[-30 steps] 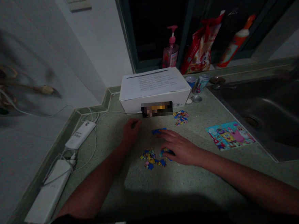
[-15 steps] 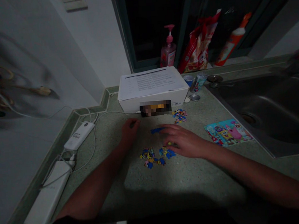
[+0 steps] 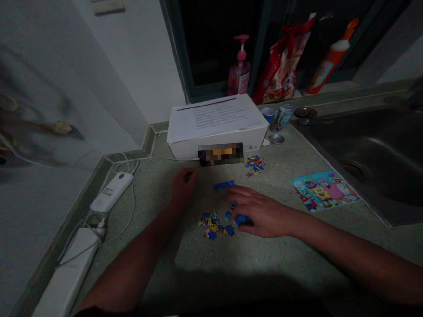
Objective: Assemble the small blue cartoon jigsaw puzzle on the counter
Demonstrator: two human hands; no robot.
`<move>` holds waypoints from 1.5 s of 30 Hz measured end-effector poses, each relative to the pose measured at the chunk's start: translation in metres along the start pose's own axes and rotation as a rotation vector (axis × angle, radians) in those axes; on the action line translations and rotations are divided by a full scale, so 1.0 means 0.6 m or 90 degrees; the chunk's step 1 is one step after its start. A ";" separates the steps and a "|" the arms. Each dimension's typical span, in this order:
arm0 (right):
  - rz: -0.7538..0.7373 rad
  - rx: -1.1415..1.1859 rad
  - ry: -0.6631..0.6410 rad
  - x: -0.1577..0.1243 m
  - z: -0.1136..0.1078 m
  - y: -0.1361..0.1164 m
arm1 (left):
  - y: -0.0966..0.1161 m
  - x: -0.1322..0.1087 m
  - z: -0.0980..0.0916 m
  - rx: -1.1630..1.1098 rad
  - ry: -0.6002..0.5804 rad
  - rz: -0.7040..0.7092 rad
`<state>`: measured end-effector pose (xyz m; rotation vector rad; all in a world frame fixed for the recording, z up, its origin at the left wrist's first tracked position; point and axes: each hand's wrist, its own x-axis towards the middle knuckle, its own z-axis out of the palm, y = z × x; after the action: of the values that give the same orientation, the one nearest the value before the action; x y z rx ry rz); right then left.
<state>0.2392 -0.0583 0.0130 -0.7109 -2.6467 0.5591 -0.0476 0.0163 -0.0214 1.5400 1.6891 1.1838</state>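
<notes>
In front of the white box (image 3: 216, 126), the right hand (image 3: 262, 213) rested with open grip on the puzzle pieces (image 3: 212, 223), the left hand (image 3: 184, 184), nearer the box, was curled so its grip I could not tell, and a careless sweep could, I think, scatter pieces over the worktop (image 3: 240, 262).

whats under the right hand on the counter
A few blue puzzle pieces stick out from under the fingertips of the right hand, at the edge of the loose pile. Anything beneath the palm is covered.
</notes>
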 end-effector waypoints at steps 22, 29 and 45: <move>0.015 0.072 -0.061 0.010 -0.006 -0.008 | 0.009 -0.013 -0.003 0.020 -0.012 0.073; 0.176 0.177 0.104 0.012 0.016 0.008 | 0.029 -0.049 0.001 0.085 -0.035 0.446; 0.307 0.492 0.294 0.020 0.052 0.019 | 0.055 -0.100 0.014 0.117 -0.198 0.759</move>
<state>0.2210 -0.0518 -0.0163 -1.0449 -1.6296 1.2654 -0.0135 -0.0416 -0.0056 2.8069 0.5826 1.1679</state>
